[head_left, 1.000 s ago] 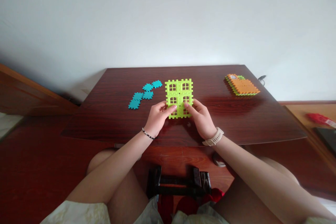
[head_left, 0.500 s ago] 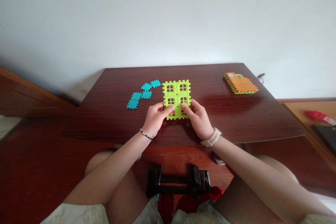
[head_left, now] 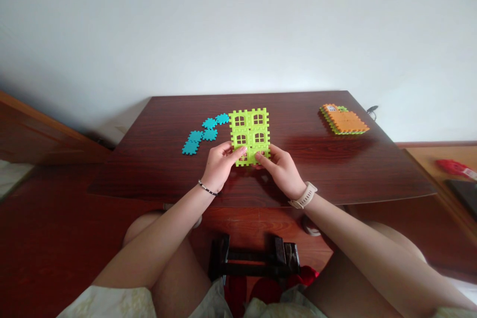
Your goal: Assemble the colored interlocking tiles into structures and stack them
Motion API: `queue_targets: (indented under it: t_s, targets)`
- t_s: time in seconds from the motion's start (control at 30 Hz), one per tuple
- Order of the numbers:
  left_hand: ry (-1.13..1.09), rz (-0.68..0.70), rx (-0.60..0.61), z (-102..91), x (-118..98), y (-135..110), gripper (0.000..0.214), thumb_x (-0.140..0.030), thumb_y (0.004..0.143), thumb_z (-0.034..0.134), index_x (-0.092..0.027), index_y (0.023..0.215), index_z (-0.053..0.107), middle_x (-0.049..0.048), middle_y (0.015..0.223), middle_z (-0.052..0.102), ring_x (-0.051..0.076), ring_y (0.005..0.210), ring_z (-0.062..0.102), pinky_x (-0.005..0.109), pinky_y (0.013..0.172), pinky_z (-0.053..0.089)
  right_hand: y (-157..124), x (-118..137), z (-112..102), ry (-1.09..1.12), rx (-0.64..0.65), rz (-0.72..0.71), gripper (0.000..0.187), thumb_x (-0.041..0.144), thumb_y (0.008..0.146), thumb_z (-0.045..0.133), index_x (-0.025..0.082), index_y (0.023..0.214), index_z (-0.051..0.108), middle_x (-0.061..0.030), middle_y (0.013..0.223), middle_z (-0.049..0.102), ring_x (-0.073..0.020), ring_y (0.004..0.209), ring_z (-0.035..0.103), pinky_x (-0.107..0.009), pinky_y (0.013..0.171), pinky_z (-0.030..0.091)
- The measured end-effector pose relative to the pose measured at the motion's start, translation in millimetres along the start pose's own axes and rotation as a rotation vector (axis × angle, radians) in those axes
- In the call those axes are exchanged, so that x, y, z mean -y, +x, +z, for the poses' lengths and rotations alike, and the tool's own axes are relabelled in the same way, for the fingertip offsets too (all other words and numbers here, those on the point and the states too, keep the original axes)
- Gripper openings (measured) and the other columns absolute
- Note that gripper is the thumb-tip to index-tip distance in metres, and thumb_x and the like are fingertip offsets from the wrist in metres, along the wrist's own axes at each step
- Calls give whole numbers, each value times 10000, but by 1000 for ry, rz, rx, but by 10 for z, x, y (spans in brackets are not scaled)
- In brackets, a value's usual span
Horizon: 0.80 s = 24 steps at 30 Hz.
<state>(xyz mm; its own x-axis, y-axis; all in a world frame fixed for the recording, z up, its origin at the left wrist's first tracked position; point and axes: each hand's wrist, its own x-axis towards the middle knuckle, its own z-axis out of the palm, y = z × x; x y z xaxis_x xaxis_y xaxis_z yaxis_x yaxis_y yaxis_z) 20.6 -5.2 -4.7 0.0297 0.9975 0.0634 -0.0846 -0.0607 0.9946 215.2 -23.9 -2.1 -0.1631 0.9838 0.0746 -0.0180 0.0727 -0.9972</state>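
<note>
Between my two hands is a lime-green panel of joined interlocking window tiles (head_left: 249, 129), two across and three high, tilted up to face me. My left hand (head_left: 222, 165) pinches its lower left part, thumb in front and fingers behind. At the lower right edge my right hand (head_left: 282, 168) grips it the same way, with the thumb over the bottom window. The fingers behind the panel are mostly hidden. Just left of the panel, several small teal toothed tiles (head_left: 195, 136) lie flat on the table, some edge to edge.
A stack of orange and green interlocking tiles (head_left: 346, 120) lies at the right rear of the dark wooden table (head_left: 298, 109). A white wall (head_left: 238, 30) rises behind. Beneath the table's front edge is a black metal frame (head_left: 253, 263). A red item (head_left: 455, 168) rests far right.
The green panel has tipped more upright and risen slightly. My right thumb has shifted down to its bottom row. Both hands keep their hold.
</note>
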Motion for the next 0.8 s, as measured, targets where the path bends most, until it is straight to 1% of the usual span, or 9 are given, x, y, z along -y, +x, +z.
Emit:
queue_targets:
  t_s: [0.17,0.37,0.57,0.67,0.8]
  targets:
    - [3,-16,4,-14,69,-9,349,-490,815,897,-173,914,791,49,878,767,175,790,670,309,774,547,-17,-12,-1,-22,-5,-2,354,582,915,800,251,1013,718,-47,933,783,-247,799,757,-397,725,620]
    - [-46,-16,21,16,33,-30,337,-487,840,875,-177,932,782,56,953,776,183,873,693,303,821,552,10,-23,-1,-21,2,-4,364,582,924,790,245,1046,721,-47,966,781,-234,800,757,-392,737,632]
    - [-92,-85,7,20,-30,-6,397,-518,785,907,-174,920,761,47,936,736,184,883,688,297,784,591,72,15,-41,56,-24,2,400,598,889,819,252,1075,741,-53,1060,785,-244,881,746,-415,821,670]
    - [-117,-110,10,13,-49,-2,426,-530,769,917,-174,946,766,49,966,736,179,898,690,291,777,608,83,40,-54,69,-19,9,408,590,885,826,253,1098,742,-51,1067,793,-240,876,750,-397,811,666]
    - [-162,-141,7,1,-26,2,424,-547,775,907,-178,923,759,47,951,738,169,885,697,272,748,609,71,64,-55,63,-6,8,389,571,892,819,253,1103,740,-50,1059,794,-235,855,747,-390,794,653]
